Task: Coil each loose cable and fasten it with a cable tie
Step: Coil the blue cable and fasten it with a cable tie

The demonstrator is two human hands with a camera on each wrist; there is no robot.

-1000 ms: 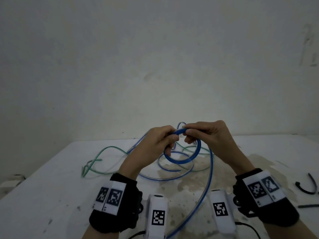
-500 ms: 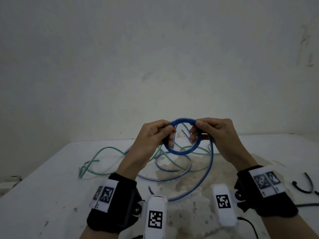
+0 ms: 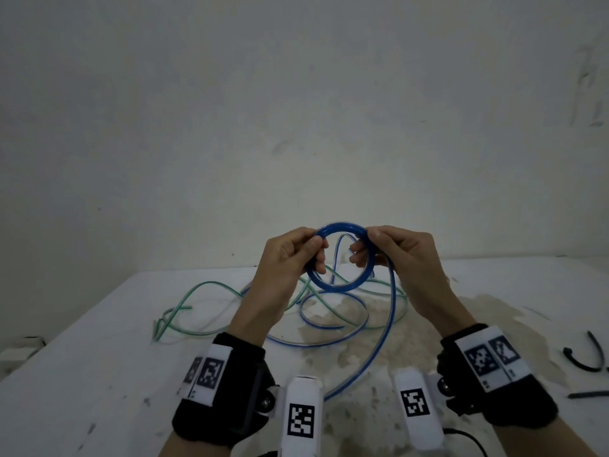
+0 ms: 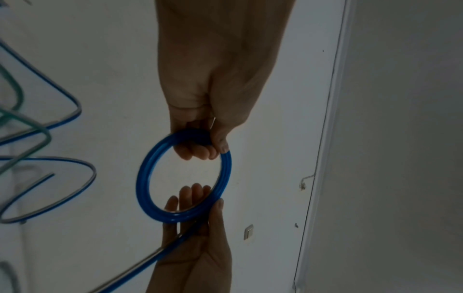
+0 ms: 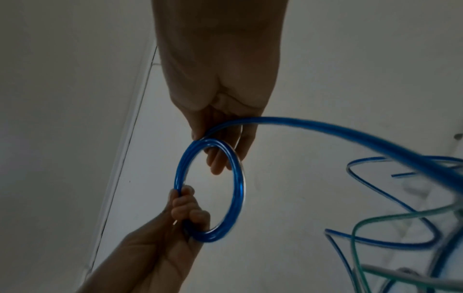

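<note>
A small tight coil of blue cable (image 3: 339,286) is held up in the air above the white table (image 3: 99,357). My left hand (image 3: 316,247) pinches its left side, thumb on top, fingers through the ring. My right hand (image 3: 365,239) pinches the upper right side. The uncoiled blue length (image 3: 389,324) runs from the right hand down to loose loops on the table. The left wrist view shows the coil (image 4: 141,178) between my left hand (image 4: 211,142) and my right hand (image 4: 200,198). In the right wrist view the coil (image 5: 238,188) sits between my right hand (image 5: 208,138) and my left hand (image 5: 185,208).
A loose green cable (image 3: 197,286) lies tangled with the blue loops at the table's middle left. Two black cable ties (image 3: 583,361) lie at the right edge. A white box (image 3: 19,351) sits off the table's left side. A plain wall stands behind.
Both hands have lifted the blue coil higher. It hung below the fingers before; now it stands upright between the hands, gripped on either side.
</note>
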